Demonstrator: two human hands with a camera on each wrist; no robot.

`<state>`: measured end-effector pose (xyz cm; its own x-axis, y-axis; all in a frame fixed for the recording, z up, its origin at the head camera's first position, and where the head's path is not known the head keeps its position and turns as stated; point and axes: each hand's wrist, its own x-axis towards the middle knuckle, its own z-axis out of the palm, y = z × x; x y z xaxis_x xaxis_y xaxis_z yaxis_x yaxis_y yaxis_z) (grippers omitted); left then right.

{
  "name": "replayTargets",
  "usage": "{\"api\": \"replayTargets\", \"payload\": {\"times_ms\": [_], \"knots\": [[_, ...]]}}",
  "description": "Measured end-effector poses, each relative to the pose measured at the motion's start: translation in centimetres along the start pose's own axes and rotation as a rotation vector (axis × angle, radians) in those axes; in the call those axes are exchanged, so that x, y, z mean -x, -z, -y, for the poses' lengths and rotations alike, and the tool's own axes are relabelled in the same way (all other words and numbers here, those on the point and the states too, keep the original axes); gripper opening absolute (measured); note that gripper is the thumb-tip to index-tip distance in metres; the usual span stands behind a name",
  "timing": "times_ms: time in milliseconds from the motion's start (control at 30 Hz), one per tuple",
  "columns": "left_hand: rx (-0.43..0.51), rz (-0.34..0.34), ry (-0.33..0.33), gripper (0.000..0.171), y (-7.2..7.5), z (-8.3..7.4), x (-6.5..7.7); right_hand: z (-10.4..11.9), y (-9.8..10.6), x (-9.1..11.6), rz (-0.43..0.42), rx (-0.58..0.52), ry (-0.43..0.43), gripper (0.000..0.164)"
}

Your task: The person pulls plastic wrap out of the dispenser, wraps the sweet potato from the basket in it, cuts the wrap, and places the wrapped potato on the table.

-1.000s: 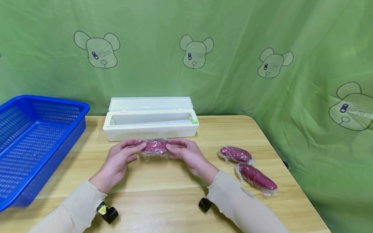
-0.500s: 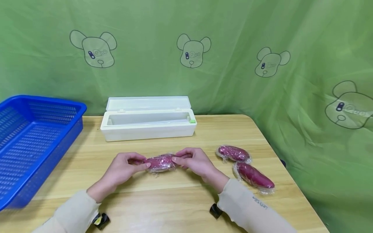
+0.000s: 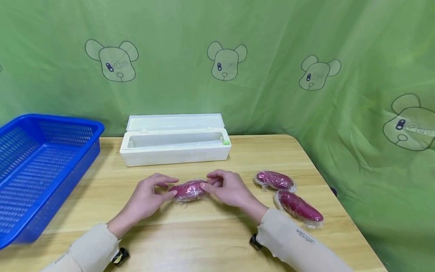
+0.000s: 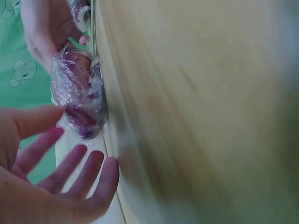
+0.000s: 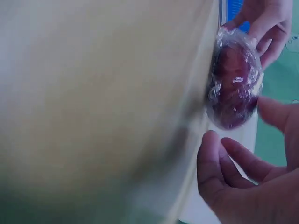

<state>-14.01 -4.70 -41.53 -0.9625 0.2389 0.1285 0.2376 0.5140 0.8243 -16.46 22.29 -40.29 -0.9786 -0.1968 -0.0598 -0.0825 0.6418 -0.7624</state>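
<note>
A purple-red sweet potato in crinkled cling film lies on the wooden table between both hands. At its left end is my left hand, with the thumb tip right at the film and the fingers spread apart from it. My right hand is at the other end; its thumb meets the film while the bent fingers stand off below the end in the right wrist view. Two more wrapped sweet potatoes, one farther back and one nearer, lie to the right.
A long white cling film box with its lid raised stands at the back of the table, a green tab at its right end. At the left is a blue perforated basket. A green curtain hangs behind.
Both hands have brought the wrapped sweet potato away from the white box, nearer to me and slightly right, onto the table. Since then the left fingers have spread off it.
</note>
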Motion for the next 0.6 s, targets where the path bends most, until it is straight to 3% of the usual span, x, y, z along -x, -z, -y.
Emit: {"api": "replayTargets", "payload": {"times_ms": [67, 167, 233, 300, 433, 600], "knots": [[-0.028, 0.027, -0.031, 0.037, 0.0, 0.0, 0.0, 0.0, 0.4, 0.2, 0.011, 0.076, 0.109, 0.061], [-0.101, 0.078, -0.074, 0.049, 0.1, 0.0, 0.1, 0.1, 0.8, 0.3, 0.062, 0.202, 0.304, 0.073], [-0.155, 0.097, -0.121, 0.055, 0.0, 0.1, 0.0, 0.1, 0.8, 0.3, 0.087, 0.309, 0.432, 0.071], [-0.209, 0.098, -0.183, 0.052, -0.2, 0.0, -0.1, 0.2, 0.6, 0.2, 0.083, 0.398, 0.508, 0.059], [-0.310, 0.060, -0.279, 0.037, -1.0, -0.3, -0.4, 0.4, 0.1, 0.0, 0.038, 0.514, 0.560, 0.043], [-0.352, 0.044, -0.267, 0.034, -1.4, -0.5, -0.5, 0.3, -0.2, 0.0, 0.047, 0.535, 0.536, 0.045]]}}
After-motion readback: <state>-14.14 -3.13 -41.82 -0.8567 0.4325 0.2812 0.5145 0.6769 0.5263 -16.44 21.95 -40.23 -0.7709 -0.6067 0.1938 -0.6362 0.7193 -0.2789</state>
